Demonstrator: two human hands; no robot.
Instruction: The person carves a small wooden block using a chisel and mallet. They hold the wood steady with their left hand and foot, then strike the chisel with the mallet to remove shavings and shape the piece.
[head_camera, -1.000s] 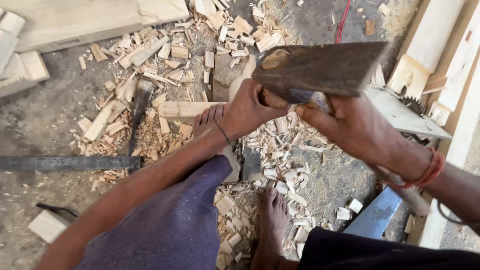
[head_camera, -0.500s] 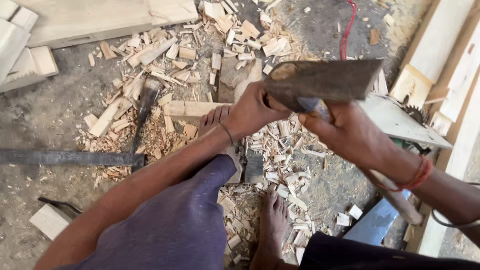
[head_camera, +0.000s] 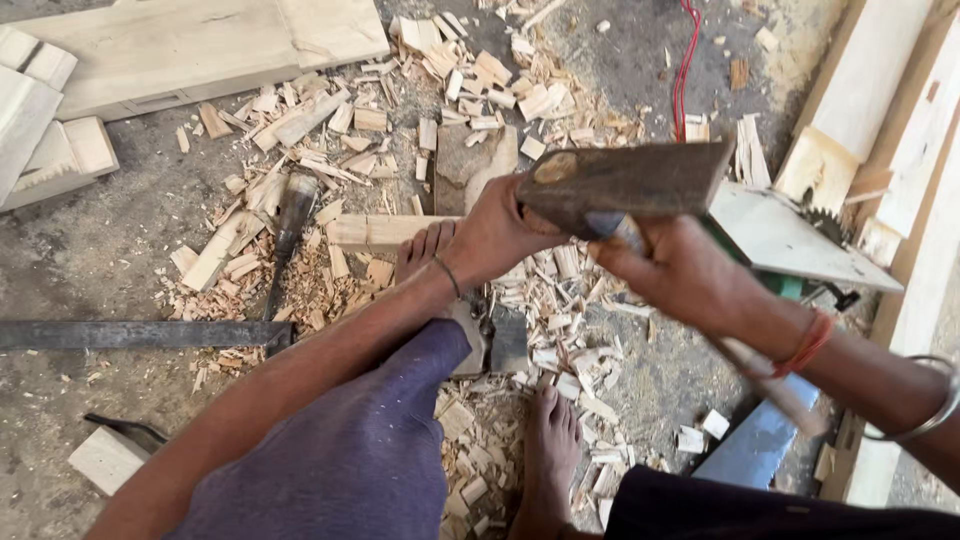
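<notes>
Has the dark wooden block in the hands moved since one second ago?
Cannot tell: the dark wooden block sits slightly lower against the red cable, though the camera itself shifted.

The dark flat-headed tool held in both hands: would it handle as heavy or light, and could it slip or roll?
The dark tool head looks like thick metal, so probably top-heavy. Its flat faces suggest it wouldn't roll. The right hand grips just under the head, the left hand steadies its end, hinting at weight.

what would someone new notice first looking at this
First, the broad dark blade of the adze-like tool, raised at centre frame, with the right hand on its handle and the left hand against its near end. Next, the pale wood chips strewn over the grey floor around the person's bare feet, with a long dark metal bar lying at left.
</notes>
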